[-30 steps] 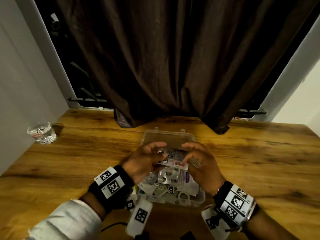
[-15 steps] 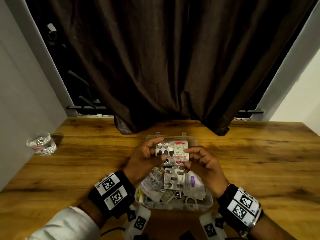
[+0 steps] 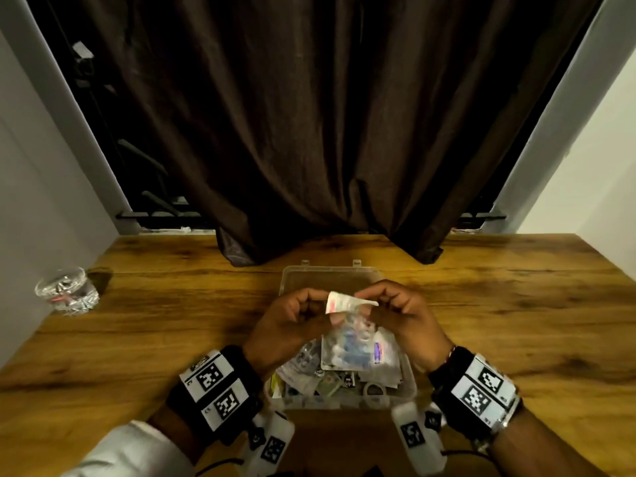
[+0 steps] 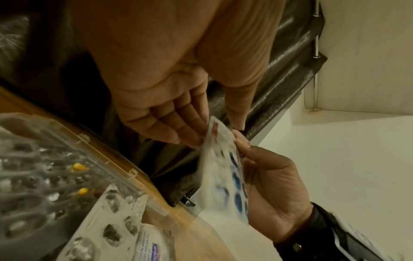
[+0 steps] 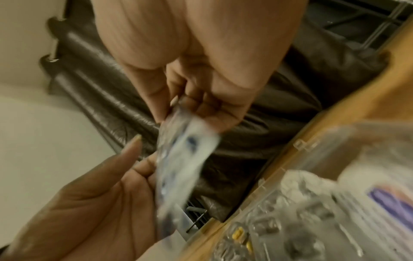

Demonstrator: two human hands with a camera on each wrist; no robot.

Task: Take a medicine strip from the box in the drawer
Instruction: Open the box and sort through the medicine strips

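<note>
A medicine strip (image 3: 346,303) with blue pills (image 4: 223,169) hangs tilted and blurred above the clear plastic box (image 3: 408,376). My left hand (image 3: 321,306) pinches its left end with fingers (image 4: 176,130) and thumb. Curled round the strip's right end (image 5: 178,159) is my right hand (image 3: 370,304), fingers (image 5: 201,106) on its upper edge. Inside the box lie several other strips (image 3: 347,354), some with yellow pills (image 4: 78,166). Its open lid (image 3: 309,277) lies flat behind.
The box rests on a wooden table (image 3: 516,321). At the table's left edge stands a cut glass (image 3: 67,292). Behind the box a dark brown curtain (image 3: 320,132) hangs down to the table. White walls close in on both sides.
Both hands lifted one strip out of the box and then turned it from face-up to tilted on edge. The head view has tilted up.
</note>
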